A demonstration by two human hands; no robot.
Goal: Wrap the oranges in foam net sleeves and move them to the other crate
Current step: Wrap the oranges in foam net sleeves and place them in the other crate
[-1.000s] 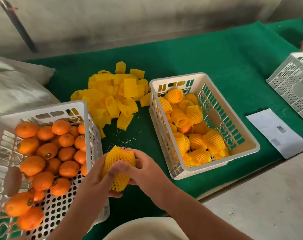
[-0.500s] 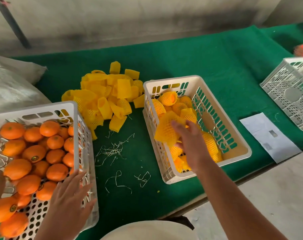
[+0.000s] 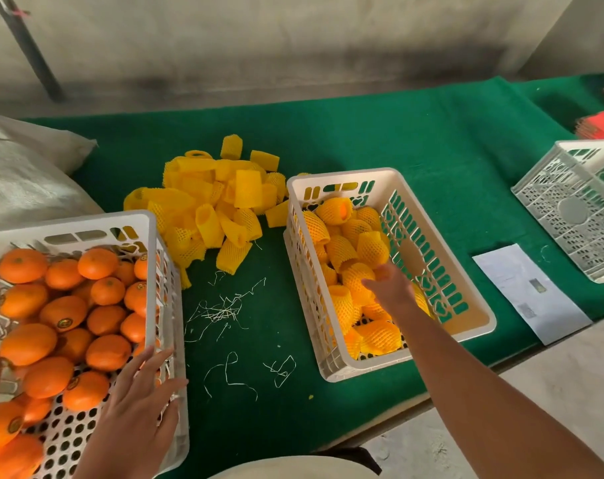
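Fingers (image 3: 155, 368) of the left hand (image 3: 134, 416) lie straight and spread over the right wall of the crate of bare oranges (image 3: 157, 271) at the lower left of the frame, holding nothing. The right hand (image 3: 392, 288) reaches into the other crate (image 3: 428, 198) at the centre right, its fingers loose and apart above the wrapped oranges (image 3: 359, 257), gripping none of them; whether the fingertips touch the fruit cannot be told. Unwrapped oranges (image 3: 65, 312) fill the left crate. A heap of yellow foam net sleeves (image 3: 217, 205) lies on the green bench (image 3: 380, 140) between the two crates, with pale foam shreds (image 3: 221, 312) scattered below it. At the right edge stand a third white crate (image 3: 573, 209) and a sheet of paper (image 3: 528, 292).
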